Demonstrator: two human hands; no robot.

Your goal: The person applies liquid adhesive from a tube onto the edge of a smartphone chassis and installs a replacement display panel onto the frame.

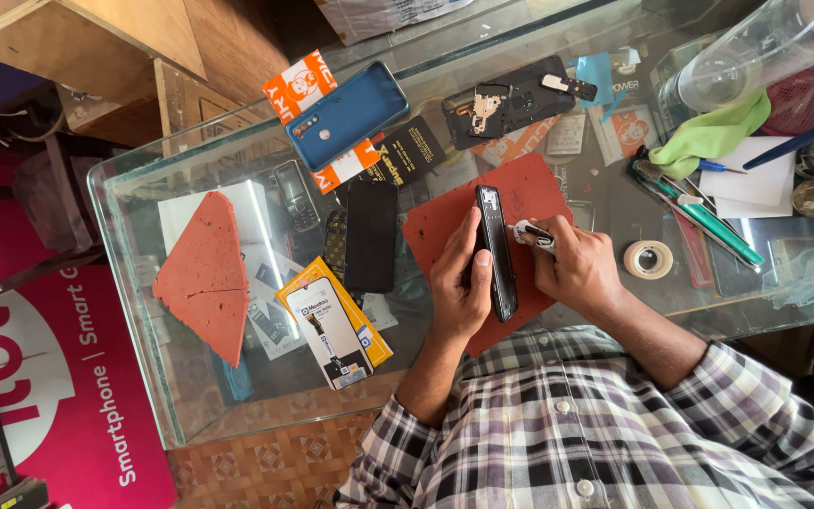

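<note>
My left hand (459, 283) grips a black phone frame (496, 250) and holds it on edge over a red rubber mat (529, 193). My right hand (577, 269) pinches a small white-tipped tool (531, 233) against the right side of the phone. A blue phone back cover (346, 113) lies at the far side of the glass counter. A black phone (371, 236) lies flat to the left of the mat. Another opened phone body (506, 102) lies beyond the mat.
A glass counter (134, 236) carries a triangular red pad (207, 273), a yellow screen package (333, 325), a tape roll (648, 258), a green cloth (713, 137), pens and tweezers (708, 221), and a clear plastic jar (756, 52).
</note>
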